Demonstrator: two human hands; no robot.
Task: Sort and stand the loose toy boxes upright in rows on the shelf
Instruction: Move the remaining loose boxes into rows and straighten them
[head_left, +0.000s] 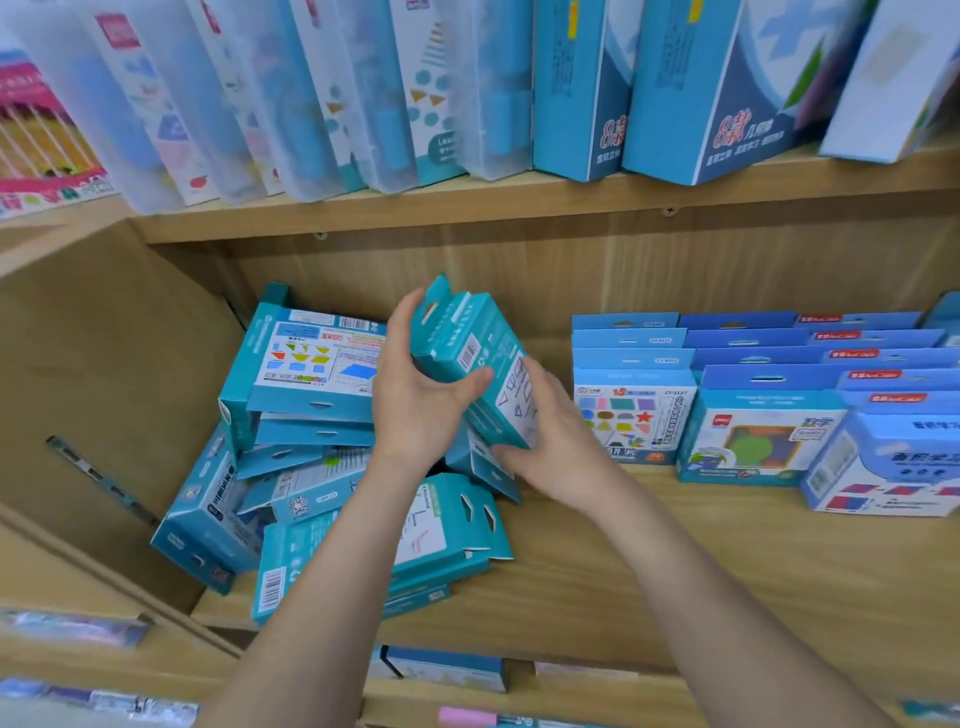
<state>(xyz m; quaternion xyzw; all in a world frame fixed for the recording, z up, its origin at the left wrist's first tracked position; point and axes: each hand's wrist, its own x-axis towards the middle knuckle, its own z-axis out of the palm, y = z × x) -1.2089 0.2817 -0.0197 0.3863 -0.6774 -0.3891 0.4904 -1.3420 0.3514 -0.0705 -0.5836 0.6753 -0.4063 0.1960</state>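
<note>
A teal toy box (470, 343) is tilted in the air above the middle shelf (649, 561). My left hand (421, 400) grips its left side and lower edge. My right hand (550, 431) presses against its right face from below. To the left lies a loose pile of several teal boxes (306, 441), some flat, some leaning on the shelf's side wall. One flat box with hang tabs (447, 525) lies at the front of the pile, partly hidden by my left forearm.
At the right of the same shelf, blue boxes (763, 410) stand upright in rows. The shelf above carries leaning clear cases (332, 104) and tall blue cartons (701, 114). A wooden side wall (104, 395) closes the left. More boxes show on the shelf below (447, 670).
</note>
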